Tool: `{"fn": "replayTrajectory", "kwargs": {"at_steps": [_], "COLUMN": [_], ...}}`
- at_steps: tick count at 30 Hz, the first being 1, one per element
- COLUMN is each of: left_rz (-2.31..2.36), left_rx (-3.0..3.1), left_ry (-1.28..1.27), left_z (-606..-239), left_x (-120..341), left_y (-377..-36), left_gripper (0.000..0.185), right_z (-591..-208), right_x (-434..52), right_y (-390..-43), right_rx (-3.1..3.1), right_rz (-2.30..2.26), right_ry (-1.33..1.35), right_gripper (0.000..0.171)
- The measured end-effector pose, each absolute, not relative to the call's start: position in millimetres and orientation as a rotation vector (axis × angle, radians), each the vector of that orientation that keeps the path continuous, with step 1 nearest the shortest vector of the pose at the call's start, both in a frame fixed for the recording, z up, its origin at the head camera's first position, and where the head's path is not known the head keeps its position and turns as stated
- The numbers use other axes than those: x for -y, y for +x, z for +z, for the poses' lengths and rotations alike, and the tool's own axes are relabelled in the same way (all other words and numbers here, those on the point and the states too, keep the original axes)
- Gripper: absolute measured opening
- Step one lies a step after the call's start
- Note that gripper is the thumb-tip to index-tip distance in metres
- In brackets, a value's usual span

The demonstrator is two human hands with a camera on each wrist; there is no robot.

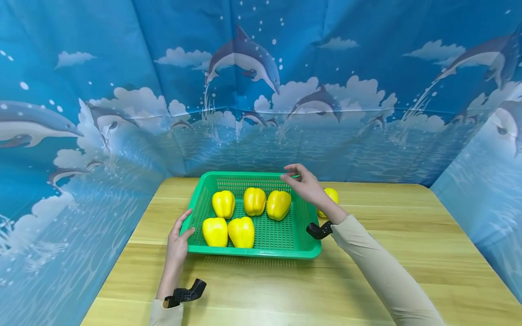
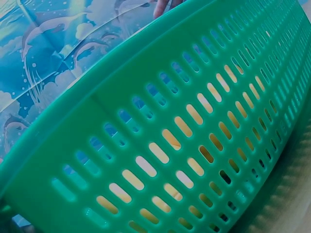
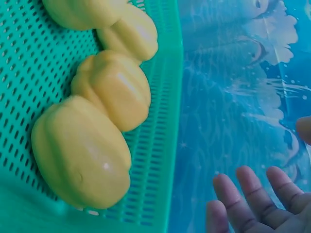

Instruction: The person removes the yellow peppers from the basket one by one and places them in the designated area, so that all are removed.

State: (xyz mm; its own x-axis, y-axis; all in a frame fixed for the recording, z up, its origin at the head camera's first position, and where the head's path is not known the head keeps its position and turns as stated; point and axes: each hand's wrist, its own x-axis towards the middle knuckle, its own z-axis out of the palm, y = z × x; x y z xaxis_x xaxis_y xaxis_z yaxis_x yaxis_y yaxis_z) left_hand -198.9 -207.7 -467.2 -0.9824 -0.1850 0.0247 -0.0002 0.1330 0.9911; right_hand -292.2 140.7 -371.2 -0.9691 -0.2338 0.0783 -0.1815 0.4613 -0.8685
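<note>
A green perforated basket [image 1: 310, 248] stands on the wooden table and holds several yellow bell peppers [image 1: 279, 204]. My left hand [image 1: 178, 237] rests with straight fingers against the basket's left front rim; the left wrist view is filled by the basket wall [image 2: 160, 145]. My right hand [image 1: 303, 183] hovers above the basket's far right corner, fingers relaxed and holding nothing. Its fingers [image 3: 252, 194] show in the right wrist view beside the basket rim [image 3: 170, 126] and peppers [image 3: 80, 150]. One more yellow pepper [image 1: 331, 196] lies on the table outside the basket, partly hidden behind my right wrist.
The wooden table [image 1: 408, 253] is walled on three sides by a blue dolphin-print cloth [image 1: 261, 90]. Bare tabletop lies to the right of the basket and in front of it.
</note>
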Motion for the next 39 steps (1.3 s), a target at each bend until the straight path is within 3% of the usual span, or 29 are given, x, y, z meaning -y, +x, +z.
{"fn": "replayTrajectory", "kwargs": {"at_steps": [11,24,39], "left_rz": [-1.973,-1.99,-1.973], "left_rx": [2.255,2.258,2.275], "left_ry": [0.175,0.178,0.177], "left_z": [-468,-467,-467], "left_x": [209,209,209], "left_y": [-198,-195,-196], "left_gripper": [0.049,0.049,0.048], "right_z": [-396,-416,-431], "right_x": [-122,-105,-99], "right_y": [-305,-311,-319], "right_rx": [-2.699,-2.718,-2.711], "right_rz": [-1.11,-0.803,-0.719], "right_ry": [-0.353,-0.13,0.02], "right_gripper": [0.071,0.093,0.1]}}
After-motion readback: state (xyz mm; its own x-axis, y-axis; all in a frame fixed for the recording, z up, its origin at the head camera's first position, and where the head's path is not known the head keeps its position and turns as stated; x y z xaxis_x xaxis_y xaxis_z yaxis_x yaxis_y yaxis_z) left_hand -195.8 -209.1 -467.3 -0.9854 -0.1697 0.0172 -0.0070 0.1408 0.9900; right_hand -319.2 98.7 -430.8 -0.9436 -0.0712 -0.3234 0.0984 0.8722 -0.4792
